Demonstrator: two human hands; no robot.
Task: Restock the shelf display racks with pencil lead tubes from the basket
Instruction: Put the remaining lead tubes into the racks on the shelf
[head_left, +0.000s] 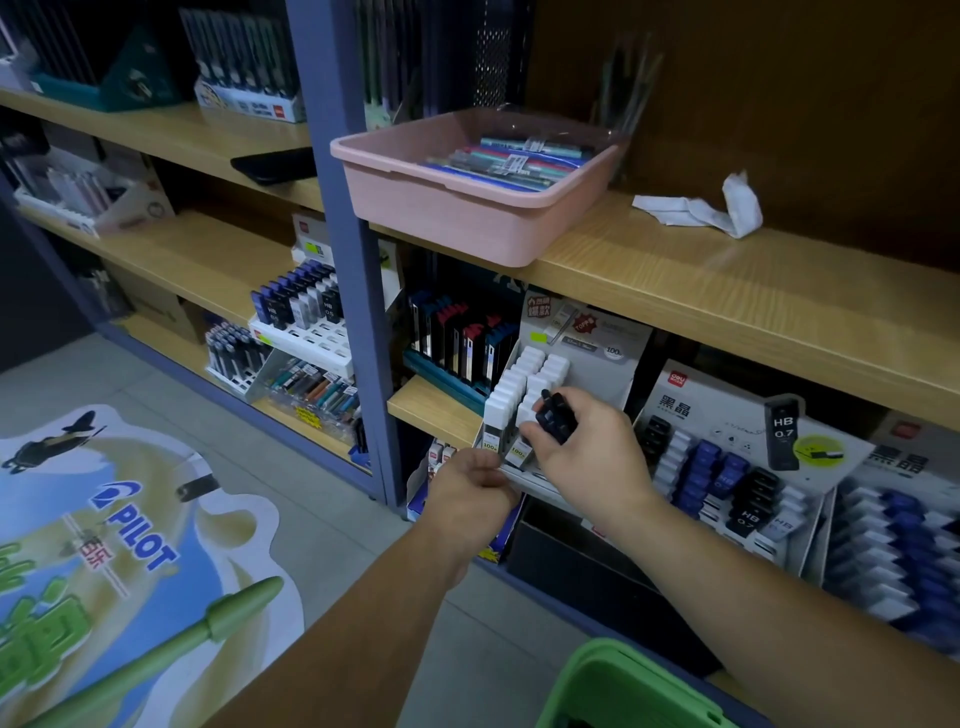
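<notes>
1. Currently the right hand (587, 447), mid-frame, is clamped round a small bundle of dark lead tubes (557, 420), held just above the white-capped tubes (524, 379) in the white display rack (618, 332).
2. The left hand (467, 486) has its fingers curled on the rack's front lip, apparently pinching it steady.
3. The green basket (623, 680) sits at the bottom edge of the frame; its contents are hidden.
4. The tubes look light, rigid and smooth-sided, so a bundle may slip or fan apart. It is better to pinch one across its flat sides near the cap and lower it upright into a slot.
5. They probably belong in the blue-and-black rack (727, 467) at lower right.
</notes>
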